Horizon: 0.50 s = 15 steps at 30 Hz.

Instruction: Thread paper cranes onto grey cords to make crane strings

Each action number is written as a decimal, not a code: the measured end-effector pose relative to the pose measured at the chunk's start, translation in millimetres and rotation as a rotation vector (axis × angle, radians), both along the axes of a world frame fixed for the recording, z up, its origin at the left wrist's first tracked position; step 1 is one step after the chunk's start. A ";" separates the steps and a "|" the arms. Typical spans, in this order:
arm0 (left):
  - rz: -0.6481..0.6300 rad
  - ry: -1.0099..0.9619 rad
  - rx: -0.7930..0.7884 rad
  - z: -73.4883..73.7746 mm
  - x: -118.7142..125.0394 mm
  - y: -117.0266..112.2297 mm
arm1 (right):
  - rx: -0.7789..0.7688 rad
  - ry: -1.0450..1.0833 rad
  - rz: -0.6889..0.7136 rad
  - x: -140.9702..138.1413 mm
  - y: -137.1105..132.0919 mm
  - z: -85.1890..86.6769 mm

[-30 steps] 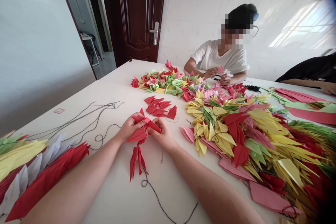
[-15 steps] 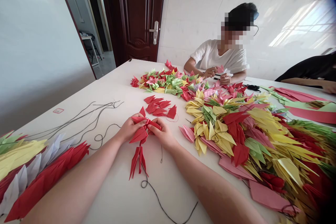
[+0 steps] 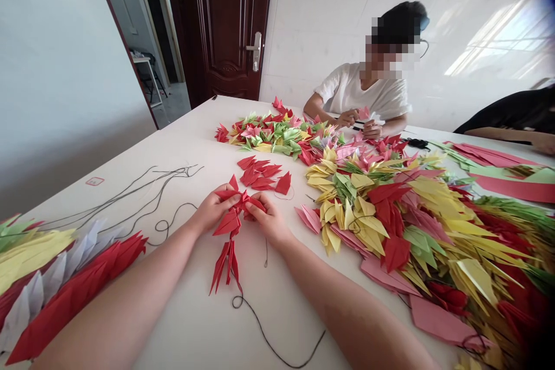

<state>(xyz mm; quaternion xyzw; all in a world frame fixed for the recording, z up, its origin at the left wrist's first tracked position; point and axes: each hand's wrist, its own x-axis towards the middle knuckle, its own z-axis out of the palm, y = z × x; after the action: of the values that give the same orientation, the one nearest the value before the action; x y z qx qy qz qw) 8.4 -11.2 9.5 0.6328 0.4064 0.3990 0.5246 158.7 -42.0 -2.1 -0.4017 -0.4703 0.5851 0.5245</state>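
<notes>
Paper petals (image 3: pixel 228 224), red and folded to sharp points, sit below and left of the centre of the frame, pinched in both hands. On my feed, the bare left hand (image 3: pixel 214 208) grips their left side, thumb and fingers drawn close together; the bare right hand (image 3: pixel 267 218) pinches the right side just as narrowly. I cannot tell how the fingertips lie behind the folds.

Directly beneath the petals I see a narrow, forked cluster of red folded paper (image 3: pixel 224 263), and from it a thin black cord (image 3: pixel 269 330) loops and curves to the lower middle of the frame over the smooth white tabletop (image 3: pixel 186 306). Just beyond the hands lies a small group of loose red folded paper pieces (image 3: pixel 260 175).

A broad heap of yellow, red, pink and green folded paper (image 3: pixel 353 208) covers the right side of my view. At lower left I have a slanting row of overlapping red paper points (image 3: pixel 87 286). Upper right, a person in a white short-sleeved shirt (image 3: pixel 368 89) holds a pink folded paper piece (image 3: pixel 363 113).
</notes>
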 end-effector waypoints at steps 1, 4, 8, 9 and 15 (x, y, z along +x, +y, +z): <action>0.002 -0.003 0.002 0.3 0.2 0.0 | -0.001 0.000 -0.002 -0.2 0.1 -0.2; 0.012 -0.014 -0.002 1.9 1.3 -0.1 | -0.001 -0.022 -0.010 -0.2 0.5 0.1; 0.009 0.047 0.031 3.7 2.1 -0.7 | 0.017 -0.119 -0.049 0.6 1.0 0.7; -0.004 0.064 0.032 3.7 2.1 -0.9 | 0.016 -0.130 -0.058 0.9 1.2 0.6; -0.046 0.070 0.016 2.5 0.9 -1.5 | 0.014 -0.062 -0.053 2.2 2.3 -1.9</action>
<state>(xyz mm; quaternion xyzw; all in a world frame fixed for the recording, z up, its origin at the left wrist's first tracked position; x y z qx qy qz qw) 9.4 -12.7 11.9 0.6596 0.4069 0.3676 0.5139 160.9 -39.7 -4.1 -0.4283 -0.4795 0.5549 0.5280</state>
